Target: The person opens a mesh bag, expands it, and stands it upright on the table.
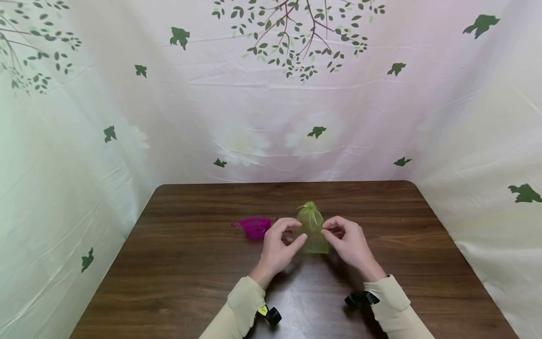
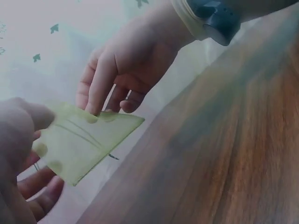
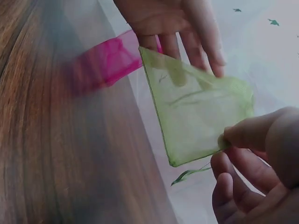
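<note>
A sheer green drawstring bag (image 1: 313, 235) stands upright between the two hands, its gathered top upward. The right hand (image 1: 349, 242) pinches the bag's right edge between thumb and fingers, seen closely in the right wrist view. At the other edge, the left hand (image 1: 277, 249) has its fingers behind the fabric and its thumb (image 2: 39, 114) on the near side. Through the green mesh (image 3: 201, 112), left fingertips show as darker patches. A thin green cord (image 3: 187, 175) hangs beside the bag. Whatever the bag may contain is not discernible.
A magenta mesh drawstring bag (image 1: 254, 227) lies on the brown wooden table (image 1: 190, 273), left of the hands. Pale cloth (image 1: 271, 103) printed with leaves and birds hangs behind the table and along its sides. Each wrist carries a small black camera (image 1: 273, 316).
</note>
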A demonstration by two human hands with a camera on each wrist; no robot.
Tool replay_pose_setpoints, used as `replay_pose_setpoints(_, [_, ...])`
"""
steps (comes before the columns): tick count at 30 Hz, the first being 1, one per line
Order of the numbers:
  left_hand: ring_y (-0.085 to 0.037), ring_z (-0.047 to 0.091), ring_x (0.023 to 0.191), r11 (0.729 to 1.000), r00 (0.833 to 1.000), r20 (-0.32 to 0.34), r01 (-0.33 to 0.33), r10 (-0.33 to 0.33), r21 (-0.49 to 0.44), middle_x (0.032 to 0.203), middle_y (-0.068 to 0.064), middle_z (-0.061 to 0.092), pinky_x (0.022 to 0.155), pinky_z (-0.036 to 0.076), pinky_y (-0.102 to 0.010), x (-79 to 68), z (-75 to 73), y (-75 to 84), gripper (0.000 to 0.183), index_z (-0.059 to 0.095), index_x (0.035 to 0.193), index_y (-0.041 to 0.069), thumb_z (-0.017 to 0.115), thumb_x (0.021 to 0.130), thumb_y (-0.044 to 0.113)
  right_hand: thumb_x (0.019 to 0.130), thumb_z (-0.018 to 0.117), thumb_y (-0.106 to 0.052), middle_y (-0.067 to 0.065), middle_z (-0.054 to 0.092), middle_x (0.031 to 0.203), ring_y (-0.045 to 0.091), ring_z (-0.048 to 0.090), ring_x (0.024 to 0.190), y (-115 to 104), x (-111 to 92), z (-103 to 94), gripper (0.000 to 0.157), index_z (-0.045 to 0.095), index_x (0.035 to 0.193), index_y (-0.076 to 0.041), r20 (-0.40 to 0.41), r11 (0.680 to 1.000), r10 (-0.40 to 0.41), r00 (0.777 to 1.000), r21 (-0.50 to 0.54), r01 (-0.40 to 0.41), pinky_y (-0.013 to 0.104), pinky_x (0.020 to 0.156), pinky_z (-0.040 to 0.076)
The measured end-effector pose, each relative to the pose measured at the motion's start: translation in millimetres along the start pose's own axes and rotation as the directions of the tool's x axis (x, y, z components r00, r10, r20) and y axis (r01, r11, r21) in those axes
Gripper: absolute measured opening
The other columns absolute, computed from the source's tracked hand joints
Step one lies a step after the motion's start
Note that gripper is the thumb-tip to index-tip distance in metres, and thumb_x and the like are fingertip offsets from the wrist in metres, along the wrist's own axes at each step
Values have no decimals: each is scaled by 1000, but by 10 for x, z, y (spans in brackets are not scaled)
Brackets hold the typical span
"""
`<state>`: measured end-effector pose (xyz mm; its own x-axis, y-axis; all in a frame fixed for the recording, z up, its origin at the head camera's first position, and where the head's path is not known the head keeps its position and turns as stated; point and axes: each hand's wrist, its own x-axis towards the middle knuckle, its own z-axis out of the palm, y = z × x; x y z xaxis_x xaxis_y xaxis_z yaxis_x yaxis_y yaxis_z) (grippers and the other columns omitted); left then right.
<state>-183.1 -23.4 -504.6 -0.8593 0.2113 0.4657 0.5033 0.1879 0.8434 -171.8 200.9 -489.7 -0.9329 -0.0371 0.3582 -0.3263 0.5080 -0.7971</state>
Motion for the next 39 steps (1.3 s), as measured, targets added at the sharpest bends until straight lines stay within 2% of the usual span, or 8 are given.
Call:
replay_pose_setpoints(4, [-22,73,86,995,993,-99,-66,58,-77,102,-7,76,67,63,-33,10,-19,47,11,77,106,10,80,95,11,94,78,-3,2,75,89,9,68,76,-69,-4,-4,10,72,99,-10,-16,998,-19,1000,62,20,25,68,57])
replay_pose_setpoints(8, [-26,74,78,988,986,-140,-104,88,-113,93,-10,77,64,61,-32,18,-57,103,12,76,103,9,78,93,3,97,77,-9,4,76,88,10,67,75,-173,14,-6,13,71,108,-9,-17,992,-12,1000,124,14,24,65,54])
replay_pose_setpoints(12, [-28,74,81,982,989,-131,-88,67,-165,96,-12,77,69,61,-31,23,-111,165,30,68,118,5,80,91,-1,97,76,-9,6,77,88,9,67,73,-273,33,-2,15,72,112,-6,-19,987,-4,1000,163,7,23,63,53])
replay_pose_setpoints(15, [-22,74,83,982,991,-127,-63,41,-178,99,-12,78,71,61,-29,30,-154,202,37,65,126,4,79,92,1,96,76,-4,9,76,87,8,66,72,-355,36,0,13,72,109,-4,-28,985,-14,1000,172,19,24,62,52])
replay_pose_setpoints(19, [-11,67,78,984,986,-160,-64,36,-169,94,-10,77,65,55,-23,44,-190,232,20,72,118,6,75,98,8,95,76,-2,8,74,84,9,65,69,-391,39,7,12,72,105,-5,-8,982,-36,999,187,37,25,61,53])
replay_pose_setpoints(22, [-10,62,73,985,982,-184,-76,47,-152,87,-8,75,60,50,-22,53,-202,242,10,75,108,8,75,98,8,96,75,-4,5,73,84,10,63,68,-386,42,22,10,72,105,-8,21,978,-53,998,201,48,26,60,52])
replay_pose_setpoints(30, [-10,58,68,987,986,-163,-70,46,-148,80,-6,70,58,46,-21,55,-236,270,5,75,102,11,76,97,8,98,71,0,4,69,81,9,58,65,-455,56,75,11,73,105,-9,-22,969,-118,993,215,120,25,56,49])
replay_pose_setpoints(39, [-8,57,67,985,988,-140,-83,62,-150,80,-7,69,58,47,-21,53,-252,292,4,75,100,9,75,97,7,98,72,-2,1,70,85,11,60,68,-507,77,112,10,73,104,-11,0,963,-133,991,236,129,26,58,50])
